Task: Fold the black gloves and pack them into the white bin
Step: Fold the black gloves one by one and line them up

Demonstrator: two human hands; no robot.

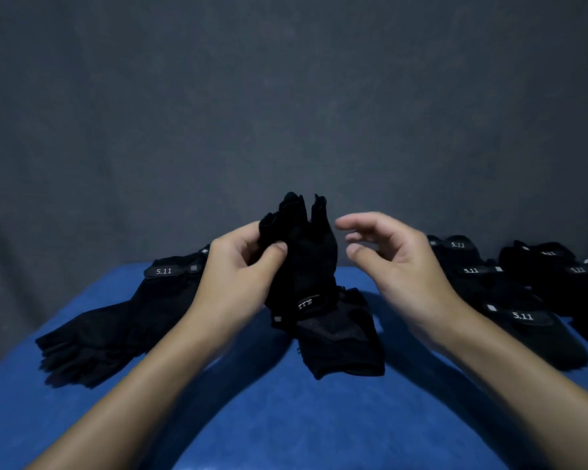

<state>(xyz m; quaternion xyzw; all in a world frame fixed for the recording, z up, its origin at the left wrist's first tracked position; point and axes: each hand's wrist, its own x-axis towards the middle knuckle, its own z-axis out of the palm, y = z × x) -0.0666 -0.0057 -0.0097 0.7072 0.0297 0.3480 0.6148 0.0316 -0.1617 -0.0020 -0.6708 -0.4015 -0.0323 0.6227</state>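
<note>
The left hand [241, 266] grasps a black glove [302, 259], thumb pressed on the near face of its upper left part and fingers curled behind it. The right hand [387, 262] is released, fingers loosely curved and spread. It holds nothing and sits just to the right of the held glove with a gap between them. The held glove is raised above the blue tabletop [286, 418] and stands close to upright. Its long axis runs from the cuff at the bottom to the short open finger ends at the top, which point up toward the grey backdrop [286, 96]. The "5.11" tab on the cuff reads upside down from this side, and the cuff hangs down to meet a second black glove [340, 337]. That one lies flat on the tabletop just below and to the right of the held glove, its long axis running toward the person. In the dim, soft picture I cannot tell whether it is one glove or a folded pair. To the left of the held glove a stack of black gloves [123, 320] lies flat. Its labelled cuff end is nearer the held glove, and its fingers point down and to the left, toward the table edge. To the right of the held glove, beyond the right hand, more black gloves [523, 320] lie overlapping, with several "5.11" tabs showing. The tabletop is a smooth, saturated blue. The backdrop behind the held glove is a plain, slightly creased grey cloth that fills the upper half of the view.
</note>
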